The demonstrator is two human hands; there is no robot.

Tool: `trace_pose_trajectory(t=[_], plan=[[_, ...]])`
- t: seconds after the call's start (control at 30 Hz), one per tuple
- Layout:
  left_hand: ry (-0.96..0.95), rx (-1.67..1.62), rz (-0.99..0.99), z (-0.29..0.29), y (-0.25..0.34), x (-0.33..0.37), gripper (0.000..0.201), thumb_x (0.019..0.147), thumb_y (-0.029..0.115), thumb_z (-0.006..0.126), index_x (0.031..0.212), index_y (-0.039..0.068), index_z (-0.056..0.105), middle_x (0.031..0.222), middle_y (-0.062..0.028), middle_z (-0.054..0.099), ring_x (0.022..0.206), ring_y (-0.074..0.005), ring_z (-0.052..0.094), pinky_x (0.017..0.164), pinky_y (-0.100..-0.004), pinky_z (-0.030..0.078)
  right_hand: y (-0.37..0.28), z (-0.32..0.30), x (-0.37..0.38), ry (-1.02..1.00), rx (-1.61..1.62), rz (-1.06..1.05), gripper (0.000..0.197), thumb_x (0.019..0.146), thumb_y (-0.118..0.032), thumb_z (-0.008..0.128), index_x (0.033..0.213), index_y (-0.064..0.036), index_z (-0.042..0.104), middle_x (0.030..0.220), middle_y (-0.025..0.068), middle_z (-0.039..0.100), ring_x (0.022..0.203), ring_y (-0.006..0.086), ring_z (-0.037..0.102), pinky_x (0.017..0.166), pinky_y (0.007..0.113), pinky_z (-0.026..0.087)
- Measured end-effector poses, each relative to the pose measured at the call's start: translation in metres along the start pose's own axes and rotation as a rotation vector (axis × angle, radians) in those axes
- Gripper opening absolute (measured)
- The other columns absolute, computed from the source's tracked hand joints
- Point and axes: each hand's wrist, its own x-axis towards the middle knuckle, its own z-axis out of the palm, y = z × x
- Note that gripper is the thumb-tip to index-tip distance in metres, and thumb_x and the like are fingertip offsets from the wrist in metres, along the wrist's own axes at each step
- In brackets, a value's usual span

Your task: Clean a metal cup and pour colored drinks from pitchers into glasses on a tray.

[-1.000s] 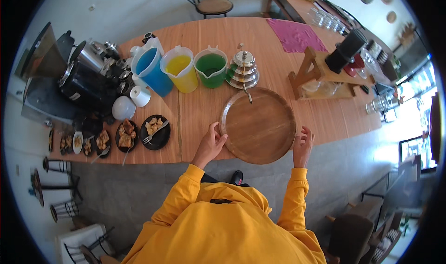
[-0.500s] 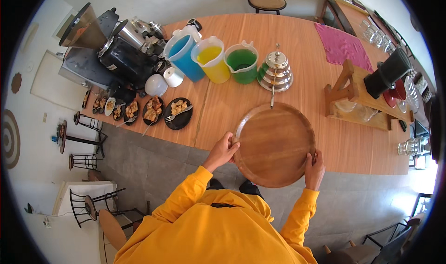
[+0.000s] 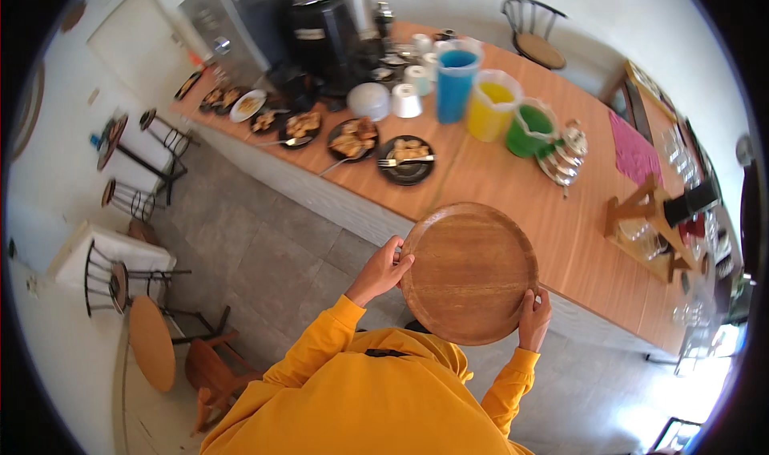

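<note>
A round wooden tray (image 3: 471, 275) with a low rim is held level in front of my body, with nothing on it. My left hand (image 3: 385, 269) grips its left rim, thumb on top and the other fingers underneath. At the lower right rim, my right hand (image 3: 533, 314) is closed in the same way. The tray's far part overlaps the near edge of the wooden counter (image 3: 553, 251) in view. Closest to it on the counter is a black plate (image 3: 406, 175) of food pieces with a fork (image 3: 408, 161) across it.
More plates of food (image 3: 352, 138) line the counter's front edge leftward. Behind stand white cups (image 3: 406, 101), a black coffee grinder (image 3: 324, 38), jugs of blue (image 3: 457, 86), yellow (image 3: 491, 106) and green liquid (image 3: 530, 128), and a silver kettle (image 3: 565, 157). Rightward is a wooden dripper stand (image 3: 649, 227).
My view has turned left, so the counter now runs diagonally and its contents sit further right. Both hands keep hold of the tray, which overlaps less of the counter.
</note>
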Motion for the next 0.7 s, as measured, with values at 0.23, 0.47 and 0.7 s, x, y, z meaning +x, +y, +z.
trace_pose_trajectory(t=[0.23,0.47,0.7], plan=[[0.257,-0.179,0.064,-0.121,-0.094,-0.098,0.027,0.099,0.021,0.058,0.112,0.003,0.042,0.069,-0.0053,0.054,0.059,-0.0133,0.050,0.055,-0.0309,0.042,-0.091,0.097,-0.083,-0.154,0.068,-0.133,0.024,0.099,-0.021,0.057,0.107,0.0008,0.057,0.058,0.0055,0.053,0.055,0.0099,0.040,0.052,0.030,0.033],[0.767,-0.309,0.117,-0.227,-0.148,-0.201,0.025,0.101,0.023,0.057,0.112,0.006,0.042,0.069,0.0004,0.041,0.061,-0.0096,0.038,0.056,-0.0270,0.036,-0.177,0.227,-0.143,-0.575,0.232,-0.216,0.021,0.097,-0.020,0.059,0.102,0.0003,0.057,0.069,0.0017,0.056,0.064,0.0064,0.043,0.056,0.026,0.036],[1.057,-0.390,-0.011,-0.297,-0.197,-0.261,0.026,0.100,0.025,0.061,0.108,0.008,0.043,0.066,0.0020,0.041,0.061,-0.0067,0.037,0.054,-0.0259,0.033,-0.277,0.343,-0.195,-0.693,0.269,-0.570,0.030,0.098,-0.027,0.062,0.095,0.0031,0.060,0.081,0.0059,0.059,0.068,0.0100,0.046,0.061,0.028,0.040]])
